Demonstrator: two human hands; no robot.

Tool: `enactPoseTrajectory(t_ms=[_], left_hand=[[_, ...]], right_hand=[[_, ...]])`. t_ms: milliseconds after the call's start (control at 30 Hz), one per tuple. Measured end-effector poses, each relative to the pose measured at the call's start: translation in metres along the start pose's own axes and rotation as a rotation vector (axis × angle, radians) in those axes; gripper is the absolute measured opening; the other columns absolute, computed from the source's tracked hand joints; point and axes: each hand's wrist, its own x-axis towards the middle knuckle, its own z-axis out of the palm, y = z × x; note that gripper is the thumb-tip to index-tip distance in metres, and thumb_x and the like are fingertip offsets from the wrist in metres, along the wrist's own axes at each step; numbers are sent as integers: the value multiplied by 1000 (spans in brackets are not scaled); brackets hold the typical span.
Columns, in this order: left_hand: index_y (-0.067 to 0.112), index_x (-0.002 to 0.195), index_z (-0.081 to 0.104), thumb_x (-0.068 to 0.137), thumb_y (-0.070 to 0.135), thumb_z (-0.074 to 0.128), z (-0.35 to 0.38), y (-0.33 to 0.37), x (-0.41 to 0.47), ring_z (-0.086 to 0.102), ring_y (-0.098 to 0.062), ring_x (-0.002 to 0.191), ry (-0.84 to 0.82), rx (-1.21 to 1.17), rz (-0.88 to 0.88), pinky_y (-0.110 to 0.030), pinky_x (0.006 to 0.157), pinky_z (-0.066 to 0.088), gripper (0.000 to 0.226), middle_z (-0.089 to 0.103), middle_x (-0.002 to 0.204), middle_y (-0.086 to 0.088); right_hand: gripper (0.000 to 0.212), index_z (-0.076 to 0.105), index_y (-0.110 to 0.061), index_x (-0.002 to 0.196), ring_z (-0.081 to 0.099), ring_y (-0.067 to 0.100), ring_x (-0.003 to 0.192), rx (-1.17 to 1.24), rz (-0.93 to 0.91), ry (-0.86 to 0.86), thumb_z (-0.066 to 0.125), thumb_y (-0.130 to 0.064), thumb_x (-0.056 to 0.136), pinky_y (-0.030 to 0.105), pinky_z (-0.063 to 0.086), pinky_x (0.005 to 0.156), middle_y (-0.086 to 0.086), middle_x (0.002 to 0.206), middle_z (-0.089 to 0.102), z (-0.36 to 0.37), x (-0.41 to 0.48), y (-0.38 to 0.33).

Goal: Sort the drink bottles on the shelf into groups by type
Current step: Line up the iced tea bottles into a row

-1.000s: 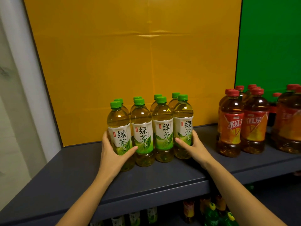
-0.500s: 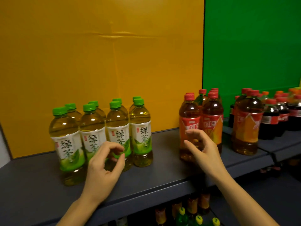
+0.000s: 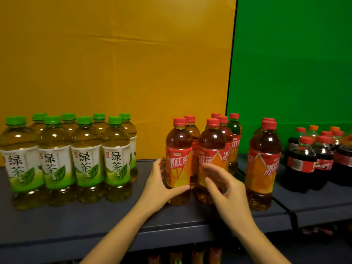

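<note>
The left hand [image 3: 160,184] clasps the front red tea bottle [image 3: 178,161] near the shelf [image 3: 114,221] front edge; the right hand [image 3: 227,189] hovers beside, fingers spread, holding nothing.

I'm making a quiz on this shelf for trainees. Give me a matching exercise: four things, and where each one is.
Things:
1. green tea bottles
2. left hand
3. right hand
4. cola bottles

Places:
A. far right, before the green backdrop
B. open, in front of a front red tea bottle
C. far left, before the yellow backdrop
D. wrapped around the front-left red tea bottle

Pairs: 1-C, 2-D, 3-B, 4-A
</note>
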Motion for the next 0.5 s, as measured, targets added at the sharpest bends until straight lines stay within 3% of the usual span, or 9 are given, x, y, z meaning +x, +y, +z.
enactPoseTrajectory(t_ms=[67,167,267,367,500], left_hand=[[42,114,37,62,28,84,6,0,4,53,-5,114,-13,-42,-13,-25,94,45,71,52,117,20],[42,103,44,66,22,82,7,0,4,58,-1,106,17,-75,-14,-25,91,50,57,58,110,20],[37,104,44,67,21,81,2,-1,3,56,4,99,119,-47,-33,-20,86,47,55,58,105,18],[24,111,43,67,18,81,-6,-6,9,57,-7,97,236,11,-82,-26,87,46,58,58,104,8],[18,119,41,68,20,80,-16,-15,20,53,-15,107,257,46,-145,-32,94,45,63,54,112,3]], right_hand=[[42,51,-29,127,51,-9,115,68,36,-102,52,-9,91,12,42,97,-15,126,57,8,-4,-2],[55,18,-26,145,23,-6,135,80,92,-279,42,-17,97,17,21,113,-19,147,23,27,-7,-3],[67,-12,-23,146,-2,-5,136,31,190,-340,35,-17,99,13,3,109,-21,147,-3,46,-3,-3],[74,-21,-14,144,-13,9,143,-31,222,-289,36,-7,97,18,-3,110,-5,154,-18,65,4,-3],[78,-13,-8,146,2,21,145,-73,314,-127,43,-3,93,27,6,116,7,157,-1,84,22,-2]])
